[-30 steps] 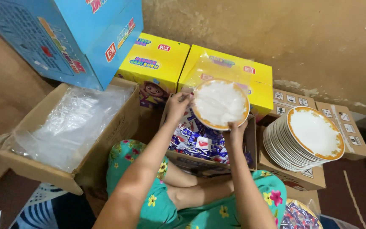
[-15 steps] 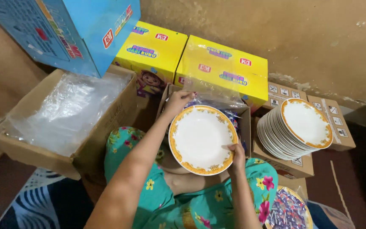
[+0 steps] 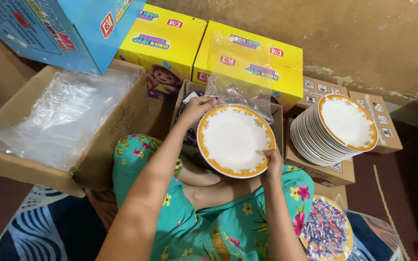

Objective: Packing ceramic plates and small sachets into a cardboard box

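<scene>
A white plate with an orange patterned rim is held face up over an open brown box between my knees. My left hand grips its far left edge and also touches a clear plastic wrapper that trails off behind the plate. My right hand holds the near right rim with the thumb on the face. To the right, a tilted stack of the same plates rests on flat cardboard boxes.
A big carton full of clear plastic bags stands at my left. Two yellow boxes and a blue box lie against the wall. One wrapped plate lies by my right knee. Patterned rug underneath.
The plate came down from upright near the yellow boxes to lying flat and closer to me. Its plastic wrapper has slid off behind it. Both hands stayed on the rim.
</scene>
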